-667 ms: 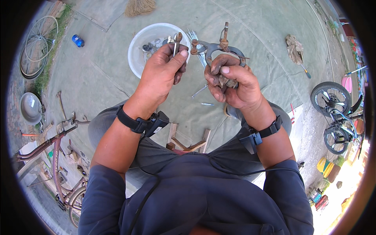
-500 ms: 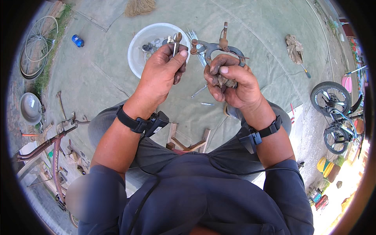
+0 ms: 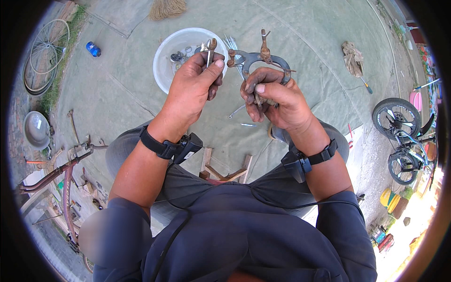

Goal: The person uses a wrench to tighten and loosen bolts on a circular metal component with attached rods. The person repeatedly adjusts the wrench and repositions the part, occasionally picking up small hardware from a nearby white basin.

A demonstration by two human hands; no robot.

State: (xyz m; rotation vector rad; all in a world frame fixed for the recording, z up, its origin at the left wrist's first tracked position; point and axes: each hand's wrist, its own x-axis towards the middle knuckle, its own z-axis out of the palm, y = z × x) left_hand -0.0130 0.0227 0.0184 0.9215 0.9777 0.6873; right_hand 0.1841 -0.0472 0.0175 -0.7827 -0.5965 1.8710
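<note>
Caliper point(image 3: 254, 57) in the right grip point(image 3: 277, 98) has shifted slightly leftward.

Plain navy shirt point(image 3: 202, 239), both sleeves point(image 3: 338, 221) stopping around the elbows, over dark grey trousers point(image 3: 123, 152). Each wrist gets 1 black strap point(image 3: 156, 144) with a chunky dark box point(image 3: 189, 146) on it (the left box has a little whitish label point(image 3: 189, 155), the right one point(image 3: 296, 167) looks kinda bluish along 1 side). Also 2 stretches of thin black cable point(image 3: 324, 203) snake over the shirt, can't tell if they join up.
</note>
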